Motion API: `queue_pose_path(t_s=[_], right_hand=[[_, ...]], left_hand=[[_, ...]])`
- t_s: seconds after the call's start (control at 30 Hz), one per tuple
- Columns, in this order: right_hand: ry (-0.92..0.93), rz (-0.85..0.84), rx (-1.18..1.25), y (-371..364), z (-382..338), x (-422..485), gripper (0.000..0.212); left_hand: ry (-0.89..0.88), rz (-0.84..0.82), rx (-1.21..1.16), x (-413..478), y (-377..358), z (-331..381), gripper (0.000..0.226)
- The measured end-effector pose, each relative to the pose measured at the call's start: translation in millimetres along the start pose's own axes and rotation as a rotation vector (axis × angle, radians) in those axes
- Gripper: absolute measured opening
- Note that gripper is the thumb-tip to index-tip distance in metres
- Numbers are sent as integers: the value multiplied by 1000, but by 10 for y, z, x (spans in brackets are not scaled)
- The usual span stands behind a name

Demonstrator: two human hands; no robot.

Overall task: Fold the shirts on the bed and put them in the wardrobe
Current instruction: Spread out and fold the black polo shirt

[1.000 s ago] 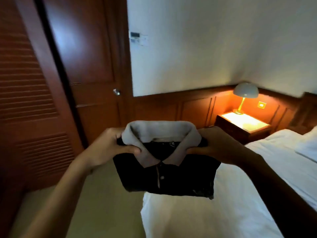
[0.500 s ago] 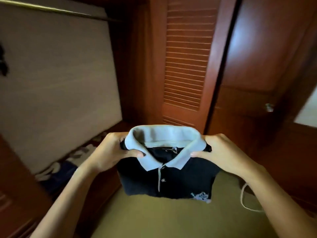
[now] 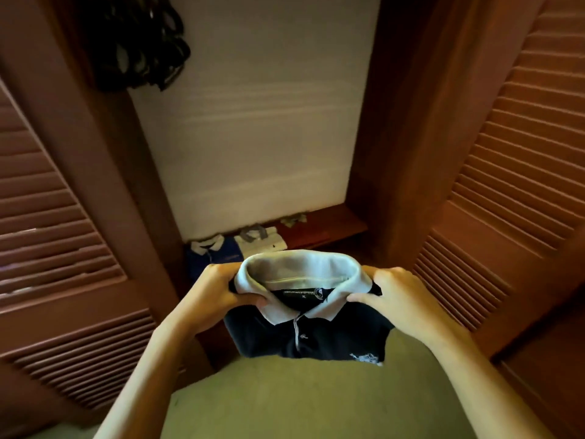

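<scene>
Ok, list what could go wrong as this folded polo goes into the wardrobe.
1. Both the left hand and right hand grip the dark polo only at its collar end; the lower part hangs free, so the fold may slip open.
2. A folded blue shirt and a white shirt already lie on the wardrobe floor; a careless set-down could rumple them. The bare stretch to their right looks safer.
</scene>
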State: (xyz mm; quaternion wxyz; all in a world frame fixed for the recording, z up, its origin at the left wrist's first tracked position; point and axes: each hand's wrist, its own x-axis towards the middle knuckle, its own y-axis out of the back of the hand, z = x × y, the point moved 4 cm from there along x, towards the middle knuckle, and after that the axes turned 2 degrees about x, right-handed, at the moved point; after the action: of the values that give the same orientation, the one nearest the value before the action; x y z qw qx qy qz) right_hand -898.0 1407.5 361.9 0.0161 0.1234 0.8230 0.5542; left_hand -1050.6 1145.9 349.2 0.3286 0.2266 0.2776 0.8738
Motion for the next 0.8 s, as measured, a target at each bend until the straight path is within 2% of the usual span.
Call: queue_pose_path(t_s=[0.17, 0.23, 0.3, 0.4, 0.5, 0.6, 0.8], right_hand=[[88, -24, -3, -174, 294, 805, 25], [99, -39, 4, -252, 428, 1149, 25], [98, -49, 20, -306, 558, 1504, 25], [74, -63, 50, -340, 763, 2058, 22], [67, -43, 45, -328, 966, 2601, 21], [77, -16, 55, -309, 1190, 3084, 21], [144, -28, 127, -388, 1825, 4054, 21]], left_hand=[[72, 117, -13, 420, -40, -314, 37], [92, 137, -30, 658, -54, -466, 44], [112, 140, -49, 956, -66, -622, 48], [138, 124, -53, 1482, -67, -848, 39], [135, 127, -67, 2060, -44, -1010, 44], [141, 144, -69, 2594, -38, -1154, 49], [184, 149, -48, 3558, -248, -1476, 45]])
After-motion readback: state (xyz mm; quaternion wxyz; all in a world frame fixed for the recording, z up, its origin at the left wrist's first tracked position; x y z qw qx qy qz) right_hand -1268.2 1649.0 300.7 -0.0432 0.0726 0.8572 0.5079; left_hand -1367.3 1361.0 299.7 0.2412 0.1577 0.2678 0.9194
